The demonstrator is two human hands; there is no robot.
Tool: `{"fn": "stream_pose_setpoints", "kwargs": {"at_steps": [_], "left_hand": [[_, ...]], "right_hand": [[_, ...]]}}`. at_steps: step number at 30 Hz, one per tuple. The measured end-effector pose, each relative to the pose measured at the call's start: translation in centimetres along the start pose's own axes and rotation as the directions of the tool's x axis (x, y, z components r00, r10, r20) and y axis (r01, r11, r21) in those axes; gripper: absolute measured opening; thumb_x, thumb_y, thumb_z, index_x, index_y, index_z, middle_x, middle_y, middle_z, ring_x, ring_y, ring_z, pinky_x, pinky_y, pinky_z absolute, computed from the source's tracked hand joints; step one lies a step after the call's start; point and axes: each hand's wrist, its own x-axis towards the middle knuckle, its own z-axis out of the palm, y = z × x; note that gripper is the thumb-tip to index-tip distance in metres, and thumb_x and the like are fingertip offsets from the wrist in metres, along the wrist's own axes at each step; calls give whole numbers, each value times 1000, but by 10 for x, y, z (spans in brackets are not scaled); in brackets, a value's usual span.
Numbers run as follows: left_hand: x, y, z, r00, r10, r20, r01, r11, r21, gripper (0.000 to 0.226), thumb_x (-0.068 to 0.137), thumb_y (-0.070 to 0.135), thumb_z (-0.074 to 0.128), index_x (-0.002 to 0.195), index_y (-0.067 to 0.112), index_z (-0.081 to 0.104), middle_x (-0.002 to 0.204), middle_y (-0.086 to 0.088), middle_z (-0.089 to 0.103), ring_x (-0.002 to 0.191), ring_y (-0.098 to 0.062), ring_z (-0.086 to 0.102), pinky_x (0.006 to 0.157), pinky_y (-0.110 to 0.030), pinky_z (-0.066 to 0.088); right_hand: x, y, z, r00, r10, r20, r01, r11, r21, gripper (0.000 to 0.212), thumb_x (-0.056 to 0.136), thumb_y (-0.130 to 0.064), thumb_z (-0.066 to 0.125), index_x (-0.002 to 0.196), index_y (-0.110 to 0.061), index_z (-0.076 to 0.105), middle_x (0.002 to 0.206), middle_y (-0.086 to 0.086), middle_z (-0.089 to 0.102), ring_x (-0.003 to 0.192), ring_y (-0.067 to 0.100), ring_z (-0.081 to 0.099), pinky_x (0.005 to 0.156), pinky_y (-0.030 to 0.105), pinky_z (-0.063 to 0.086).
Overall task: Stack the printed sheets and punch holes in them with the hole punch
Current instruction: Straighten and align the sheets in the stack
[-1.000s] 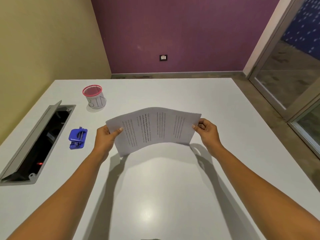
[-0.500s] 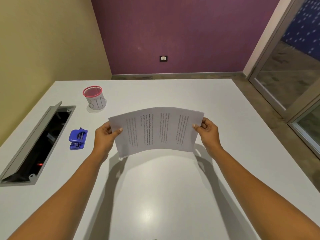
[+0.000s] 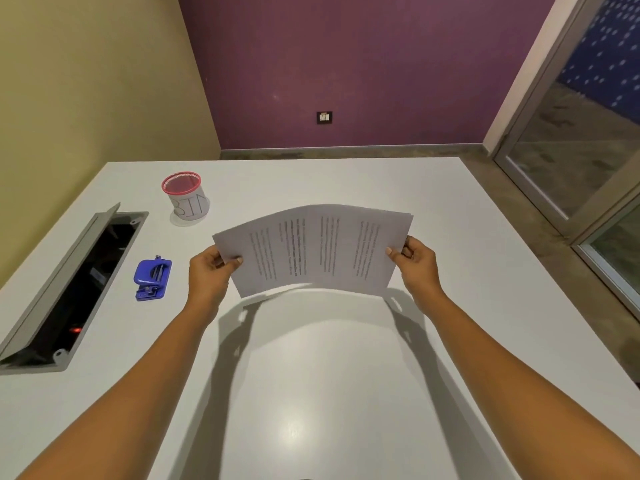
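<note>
Looking across the white table, which fills the lower two thirds of the frame, I see it bare in the middle under my arms. At the left edge of the frame an open cable hatch is sunk into the table, its grey lid tilted up.

Just above the frame's centre the printed sheets hang clear of the table, bowed upward in an arch, long axis running left to right across the frame. My left hand pinches the left short edge, thumb on top and fingers curled behind; my right hand pinches the right short edge the same way. The upper right corners fan slightly, so I judge the stack is not yet squared and needs a tap on the table before punching.

Toward the upper left stands a red-rimmed mesh cup with a paper label around it, well apart from the sheets.

Smallest is the blue hole punch, lying on the table in the left-middle of the frame, between the hatch and my left hand. It sits just beside that hand, level with it, and across the whole stack from the right hand. I judge the left hand is the natural one to fetch it, while the right keeps hold of the sheets.
</note>
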Motion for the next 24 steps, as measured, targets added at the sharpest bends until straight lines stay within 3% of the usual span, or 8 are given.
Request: {"fn": "stream_pose_setpoints", "kwargs": {"at_steps": [3, 7, 14, 18, 24], "left_hand": [[-3, -7, -2, 999, -19, 46, 18, 1000, 15, 29, 81, -5, 61, 103, 14, 62, 101, -1, 66, 93, -16, 63, 85, -26, 46], [-5, -8, -1, 1000, -9, 20, 8, 1000, 24, 27, 85, -5, 55, 100, 16, 63, 101, 0, 66, 90, -15, 60, 82, -24, 42], [-4, 9, -1, 998, 63, -18, -64, 997, -34, 28, 85, -5, 54, 102, 15, 61, 103, -1, 64, 86, -9, 61, 83, -25, 44], [-6, 3, -3, 1000, 31, 0, -31, 999, -24, 29, 82, -2, 62, 107, 13, 62, 99, 2, 66, 88, -8, 62, 74, -17, 46], [-7, -1, -1, 1000, 14, 17, -14, 1000, 24, 28, 85, 0, 58, 112, 7, 63, 103, 1, 65, 88, -14, 63, 71, -16, 44]], "right_hand": [[-3, 8, -2, 999, 33, 23, -32, 999, -26, 24, 86, -5, 61, 106, -17, 59, 100, -4, 65, 90, 10, 63, 73, 14, 48], [-4, 13, 0, 999, 33, -16, -34, 997, -65, 17, 88, -5, 57, 97, -20, 60, 97, -4, 65, 88, 13, 61, 70, 13, 45], [0, -1, 1, 998, -42, -37, 41, 999, -22, 22, 88, -8, 57, 87, -29, 61, 89, -16, 65, 84, -3, 61, 67, 11, 49], [-2, 5, -1, 999, -32, 10, 32, 999, -27, 18, 85, -6, 61, 97, -19, 60, 94, -9, 66, 85, -2, 63, 66, 6, 51], [-5, 12, 2, 999, -13, -42, 7, 990, -140, 10, 89, -6, 55, 89, -13, 62, 90, -2, 66, 81, 9, 62, 65, 10, 45]]}}
